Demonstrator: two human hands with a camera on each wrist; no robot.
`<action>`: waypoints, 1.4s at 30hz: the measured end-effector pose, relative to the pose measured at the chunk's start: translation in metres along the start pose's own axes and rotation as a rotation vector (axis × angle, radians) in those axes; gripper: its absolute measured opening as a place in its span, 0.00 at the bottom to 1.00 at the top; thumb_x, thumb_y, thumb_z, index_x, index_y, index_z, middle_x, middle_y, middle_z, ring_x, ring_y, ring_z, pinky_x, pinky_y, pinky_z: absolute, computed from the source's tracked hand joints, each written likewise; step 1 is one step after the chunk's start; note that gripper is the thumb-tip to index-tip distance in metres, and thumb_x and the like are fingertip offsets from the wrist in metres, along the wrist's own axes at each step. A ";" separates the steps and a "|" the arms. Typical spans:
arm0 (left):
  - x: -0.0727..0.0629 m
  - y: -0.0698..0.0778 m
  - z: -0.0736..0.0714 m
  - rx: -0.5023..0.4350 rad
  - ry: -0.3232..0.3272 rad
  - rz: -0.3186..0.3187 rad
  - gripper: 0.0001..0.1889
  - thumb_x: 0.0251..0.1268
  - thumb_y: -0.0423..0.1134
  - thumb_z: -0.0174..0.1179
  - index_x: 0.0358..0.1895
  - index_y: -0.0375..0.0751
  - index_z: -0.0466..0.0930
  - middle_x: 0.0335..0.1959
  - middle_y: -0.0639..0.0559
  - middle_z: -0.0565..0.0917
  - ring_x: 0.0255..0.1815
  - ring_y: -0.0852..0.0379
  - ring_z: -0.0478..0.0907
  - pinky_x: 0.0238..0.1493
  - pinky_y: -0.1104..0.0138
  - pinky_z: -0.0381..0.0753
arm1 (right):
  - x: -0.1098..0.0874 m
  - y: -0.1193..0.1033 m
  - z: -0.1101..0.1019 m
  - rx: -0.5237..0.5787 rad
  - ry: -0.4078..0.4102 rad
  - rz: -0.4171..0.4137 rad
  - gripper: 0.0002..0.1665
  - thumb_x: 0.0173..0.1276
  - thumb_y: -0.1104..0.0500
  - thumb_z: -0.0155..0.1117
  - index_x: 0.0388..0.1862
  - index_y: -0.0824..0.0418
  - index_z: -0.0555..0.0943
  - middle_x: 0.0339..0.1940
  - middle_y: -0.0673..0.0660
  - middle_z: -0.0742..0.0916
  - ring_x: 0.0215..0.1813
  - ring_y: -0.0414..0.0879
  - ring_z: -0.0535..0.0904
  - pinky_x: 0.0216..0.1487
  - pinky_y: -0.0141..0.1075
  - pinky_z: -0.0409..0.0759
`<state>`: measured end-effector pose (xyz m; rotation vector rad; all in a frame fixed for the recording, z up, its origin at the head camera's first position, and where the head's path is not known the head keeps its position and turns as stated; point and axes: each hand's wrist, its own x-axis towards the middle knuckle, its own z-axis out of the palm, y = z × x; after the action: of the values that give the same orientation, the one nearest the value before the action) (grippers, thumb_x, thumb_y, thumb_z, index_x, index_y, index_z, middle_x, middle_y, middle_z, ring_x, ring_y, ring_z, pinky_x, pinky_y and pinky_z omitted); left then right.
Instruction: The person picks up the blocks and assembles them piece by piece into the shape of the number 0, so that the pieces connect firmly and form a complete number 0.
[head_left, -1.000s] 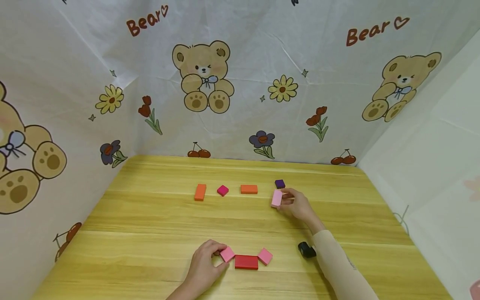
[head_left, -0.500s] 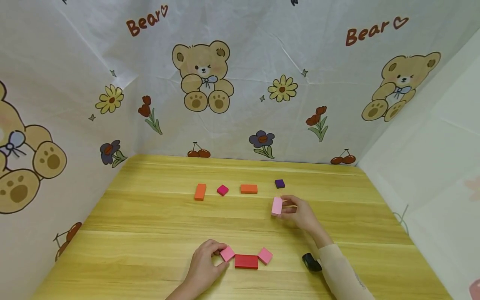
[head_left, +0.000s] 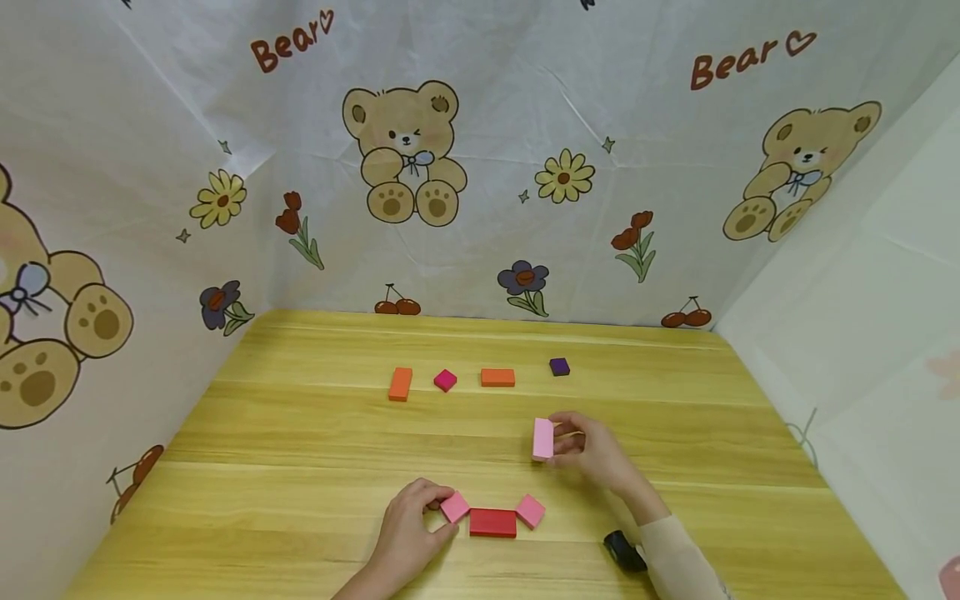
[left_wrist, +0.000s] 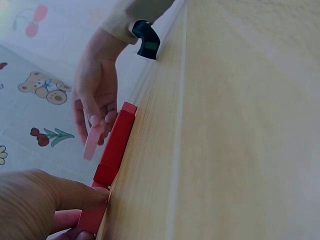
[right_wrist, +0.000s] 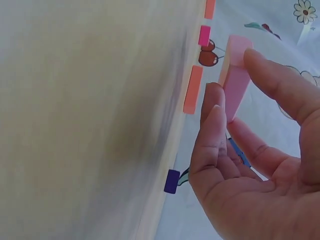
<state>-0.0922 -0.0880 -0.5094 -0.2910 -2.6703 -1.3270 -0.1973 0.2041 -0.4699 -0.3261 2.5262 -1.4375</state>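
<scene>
My right hand (head_left: pixel 596 454) pinches a light pink rectangular block (head_left: pixel 543 439) by its side, between thumb and fingertips, and carries it above the table. In the right wrist view the same pink block (right_wrist: pixel 236 75) stands out past the fingertips. Near the table's front, my left hand (head_left: pixel 408 529) holds a pink square block (head_left: pixel 454 507) between thumb and fingers, turned cornerwise. That block meets the left end of a red rectangular block (head_left: pixel 492 523). At the red block's right end sits another pink square block (head_left: pixel 531 512), also cornerwise.
Farther back on the wooden table (head_left: pixel 315 467) lie an orange block (head_left: pixel 401 384), a magenta square block (head_left: pixel 446 381), a second orange block (head_left: pixel 498 378) and a dark purple block (head_left: pixel 559 367). A black device (head_left: pixel 624 552) is at the right wrist. Bear-printed cloth (head_left: pixel 450 275) walls the back.
My right hand has brought the light pink block toward the front and slightly left, away from the purple block. The left hand and the blocks beside it have stayed put.
</scene>
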 end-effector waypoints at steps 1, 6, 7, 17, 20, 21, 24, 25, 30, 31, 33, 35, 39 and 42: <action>0.000 0.000 0.000 0.001 0.001 0.002 0.20 0.41 0.31 0.77 0.42 0.41 0.85 0.36 0.60 0.82 0.37 0.65 0.76 0.39 0.71 0.75 | -0.001 0.000 0.001 -0.008 -0.013 -0.014 0.36 0.53 0.69 0.76 0.61 0.68 0.73 0.48 0.64 0.83 0.44 0.50 0.83 0.42 0.32 0.83; 0.001 0.000 0.000 0.002 0.001 0.002 0.20 0.41 0.31 0.77 0.42 0.41 0.85 0.36 0.60 0.82 0.37 0.65 0.76 0.39 0.71 0.76 | -0.008 -0.001 0.005 -0.052 -0.057 -0.087 0.36 0.52 0.68 0.77 0.60 0.70 0.74 0.46 0.64 0.83 0.41 0.50 0.83 0.38 0.30 0.82; 0.001 0.000 0.000 0.002 0.000 0.000 0.20 0.41 0.31 0.77 0.43 0.41 0.85 0.37 0.60 0.82 0.37 0.65 0.76 0.39 0.71 0.76 | -0.009 -0.001 0.005 -0.058 -0.059 -0.088 0.36 0.52 0.67 0.77 0.60 0.69 0.74 0.46 0.63 0.83 0.41 0.50 0.82 0.37 0.30 0.82; 0.001 0.001 0.000 0.003 -0.001 -0.011 0.20 0.41 0.31 0.77 0.42 0.41 0.85 0.36 0.60 0.82 0.37 0.65 0.76 0.39 0.71 0.76 | -0.016 -0.001 0.011 -0.044 -0.114 -0.103 0.36 0.52 0.67 0.77 0.60 0.70 0.73 0.47 0.63 0.82 0.43 0.51 0.82 0.38 0.30 0.83; 0.001 0.001 0.000 0.007 0.005 -0.008 0.19 0.40 0.30 0.77 0.42 0.41 0.86 0.36 0.60 0.82 0.37 0.65 0.76 0.39 0.71 0.77 | -0.017 0.000 0.012 -0.033 -0.127 -0.099 0.36 0.51 0.67 0.77 0.60 0.70 0.73 0.47 0.63 0.82 0.42 0.51 0.82 0.38 0.30 0.83; 0.001 0.001 0.000 0.008 0.007 -0.007 0.19 0.40 0.30 0.77 0.41 0.41 0.86 0.36 0.60 0.82 0.36 0.65 0.76 0.39 0.71 0.77 | -0.017 0.001 0.012 -0.032 -0.131 -0.093 0.36 0.51 0.67 0.77 0.60 0.69 0.73 0.46 0.63 0.82 0.42 0.50 0.81 0.38 0.30 0.83; 0.001 0.002 0.000 0.010 0.008 -0.006 0.19 0.40 0.30 0.77 0.41 0.41 0.86 0.36 0.60 0.82 0.36 0.65 0.75 0.39 0.71 0.76 | -0.018 0.003 0.014 -0.020 -0.149 -0.081 0.36 0.51 0.67 0.77 0.60 0.69 0.74 0.45 0.62 0.82 0.42 0.51 0.82 0.38 0.30 0.83; 0.001 0.002 0.000 0.011 0.009 -0.006 0.19 0.40 0.30 0.77 0.41 0.41 0.86 0.36 0.60 0.82 0.36 0.65 0.75 0.39 0.71 0.76 | -0.019 0.003 0.014 -0.018 -0.155 -0.080 0.36 0.52 0.67 0.77 0.60 0.69 0.74 0.45 0.61 0.82 0.42 0.51 0.82 0.38 0.30 0.83; 0.001 0.002 0.000 0.008 0.005 -0.011 0.19 0.40 0.31 0.77 0.41 0.41 0.86 0.36 0.61 0.82 0.37 0.65 0.76 0.39 0.71 0.76 | -0.019 0.006 0.016 -0.013 -0.168 -0.095 0.36 0.51 0.67 0.77 0.59 0.69 0.74 0.45 0.61 0.81 0.43 0.50 0.81 0.39 0.31 0.83; 0.001 0.002 0.001 0.007 0.003 -0.013 0.19 0.40 0.31 0.77 0.42 0.41 0.86 0.36 0.61 0.82 0.37 0.65 0.76 0.39 0.71 0.76 | -0.019 0.006 0.015 -0.010 -0.170 -0.102 0.36 0.51 0.67 0.77 0.59 0.69 0.74 0.45 0.62 0.81 0.43 0.50 0.81 0.39 0.31 0.83; 0.001 0.001 0.001 0.005 -0.002 -0.018 0.19 0.40 0.31 0.77 0.42 0.41 0.86 0.36 0.61 0.82 0.37 0.65 0.75 0.39 0.71 0.76 | -0.020 0.006 0.015 -0.004 -0.171 -0.107 0.36 0.51 0.67 0.77 0.59 0.70 0.74 0.45 0.62 0.81 0.42 0.50 0.81 0.38 0.30 0.83; 0.001 0.001 0.001 0.004 -0.006 -0.021 0.19 0.41 0.31 0.77 0.42 0.41 0.86 0.37 0.60 0.82 0.37 0.65 0.75 0.39 0.71 0.76 | -0.021 0.006 0.015 -0.003 -0.169 -0.113 0.36 0.51 0.67 0.78 0.59 0.71 0.74 0.45 0.62 0.81 0.42 0.50 0.81 0.38 0.30 0.82; 0.001 0.001 0.001 0.006 -0.008 -0.020 0.19 0.41 0.31 0.77 0.42 0.41 0.86 0.37 0.61 0.82 0.37 0.65 0.76 0.39 0.71 0.77 | -0.022 0.006 0.015 -0.027 -0.161 -0.122 0.35 0.51 0.67 0.78 0.58 0.71 0.74 0.45 0.61 0.80 0.42 0.49 0.80 0.37 0.30 0.82; 0.001 0.001 0.000 0.005 -0.007 -0.018 0.19 0.41 0.30 0.77 0.42 0.41 0.86 0.36 0.61 0.82 0.37 0.64 0.76 0.39 0.71 0.77 | -0.021 0.007 0.015 -0.042 -0.161 -0.129 0.35 0.51 0.67 0.78 0.58 0.72 0.74 0.44 0.61 0.80 0.42 0.49 0.79 0.37 0.30 0.82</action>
<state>-0.0928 -0.0869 -0.5087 -0.2720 -2.6875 -1.3266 -0.1732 0.2012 -0.4820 -0.5967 2.4472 -1.3436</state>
